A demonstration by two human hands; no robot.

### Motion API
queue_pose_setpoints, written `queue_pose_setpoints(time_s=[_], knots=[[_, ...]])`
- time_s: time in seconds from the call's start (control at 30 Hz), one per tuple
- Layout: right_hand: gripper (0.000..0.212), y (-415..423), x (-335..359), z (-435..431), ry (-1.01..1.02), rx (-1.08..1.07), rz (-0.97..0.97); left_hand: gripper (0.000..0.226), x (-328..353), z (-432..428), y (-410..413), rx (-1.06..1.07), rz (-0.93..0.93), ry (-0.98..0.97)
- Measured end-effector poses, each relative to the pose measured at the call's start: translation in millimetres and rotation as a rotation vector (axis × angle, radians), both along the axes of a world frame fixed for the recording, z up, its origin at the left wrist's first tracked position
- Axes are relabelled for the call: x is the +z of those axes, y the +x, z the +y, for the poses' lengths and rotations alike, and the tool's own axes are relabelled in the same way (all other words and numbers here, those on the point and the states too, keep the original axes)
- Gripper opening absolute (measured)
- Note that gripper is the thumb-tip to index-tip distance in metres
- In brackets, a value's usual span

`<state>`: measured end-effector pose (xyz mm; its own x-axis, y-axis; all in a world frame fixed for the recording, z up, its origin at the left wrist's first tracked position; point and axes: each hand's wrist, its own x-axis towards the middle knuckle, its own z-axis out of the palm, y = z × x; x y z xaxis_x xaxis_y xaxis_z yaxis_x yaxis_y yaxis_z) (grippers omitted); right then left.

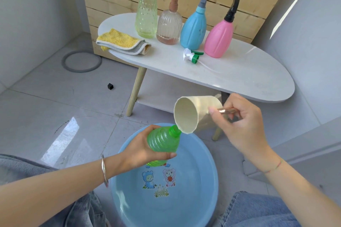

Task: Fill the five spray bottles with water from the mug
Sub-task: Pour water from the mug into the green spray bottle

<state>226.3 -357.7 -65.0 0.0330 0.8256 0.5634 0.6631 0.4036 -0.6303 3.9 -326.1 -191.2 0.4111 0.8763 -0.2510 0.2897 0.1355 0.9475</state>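
My left hand (143, 146) grips a green ribbed spray bottle (163, 140) with its cap off, tilted over the blue basin (206, 180). My right hand (243, 125) holds the cream mug (195, 114) by its handle, tipped on its side with the rim touching the bottle's neck. The mug's inside looks empty. On the white table (239, 72) stand a pale green bottle (146, 14), a clear brownish bottle (169, 24), a blue bottle (193, 26) and a pink bottle (219, 37), all with spray heads on. A loose green and white spray head (192, 56) lies before them.
A folded yellow and grey cloth (121, 42) lies on the table's left end. A grey ring (81, 61) and a small black cube (110, 86) sit on the tiled floor. A wooden slat panel stands behind the table. My knees flank the basin.
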Motion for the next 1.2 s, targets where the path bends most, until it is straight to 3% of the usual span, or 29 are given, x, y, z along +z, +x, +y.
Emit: queue_pose_setpoints(time_s=[0.1,0.17,0.27,0.33,0.57,0.73,0.9,1.2], knots=[[0.048,18.0,-36.2,13.3,-0.238,-0.13,0.347,0.082,1.0,0.0,-1.5,0.014,0.002,-0.002],[0.048,26.4,-74.1,16.4,-0.442,-0.186,0.422,0.084,0.5,-0.2,-3.1,0.034,0.003,-0.015],[0.049,31.9,-143.0,5.4,-0.812,-0.272,0.274,0.078,1.1,-0.6,-5.6,0.049,0.01,-0.019],[0.048,32.6,-183.3,-6.7,-0.93,-0.265,0.13,0.069,2.0,-1.6,-7.1,0.056,0.008,-0.023],[0.047,18.0,-251.8,-32.0,-0.994,-0.166,-0.362,0.064,1.2,-2.1,-7.7,0.081,0.018,-0.03],[0.045,10.8,-268.5,-42.2,-1.017,-0.194,-0.393,0.064,0.3,-1.0,-8.2,0.073,0.026,-0.025],[0.047,4.0,-275.5,-44.4,-1.003,-0.209,-0.263,0.068,1.2,-1.0,-8.3,0.073,0.038,-0.031],[0.045,30.2,-216.6,-21.2,-0.879,-0.432,0.447,0.058,4.2,0.4,-7.6,0.098,0.015,-0.041]])
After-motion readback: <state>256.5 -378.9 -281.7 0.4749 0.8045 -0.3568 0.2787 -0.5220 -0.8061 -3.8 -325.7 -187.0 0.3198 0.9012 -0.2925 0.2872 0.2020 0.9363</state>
